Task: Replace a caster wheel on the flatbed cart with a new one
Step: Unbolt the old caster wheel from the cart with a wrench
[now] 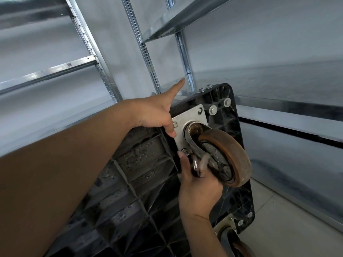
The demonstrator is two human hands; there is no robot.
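The black plastic flatbed cart (144, 164) stands tipped up, its ribbed underside facing me. A worn brown caster wheel (228, 156) is bolted near its top corner through a silver mounting plate (191, 115). My left hand (154, 112) grips the cart's upper edge beside the plate, thumb pressed on the plate and index finger sticking out. My right hand (198, 191) is below the wheel, closed around a metal wrench (195, 165) whose ring end sits by the plate's lower bolt (184, 150). The wrench's handle is hidden in my palm.
A second brown caster (233, 242) shows at the cart's lower corner. Grey metal shelving (146, 52) rises right behind the cart, with a low shelf (287, 123) to the right. Pale tiled floor (287, 229) lies at the lower right.
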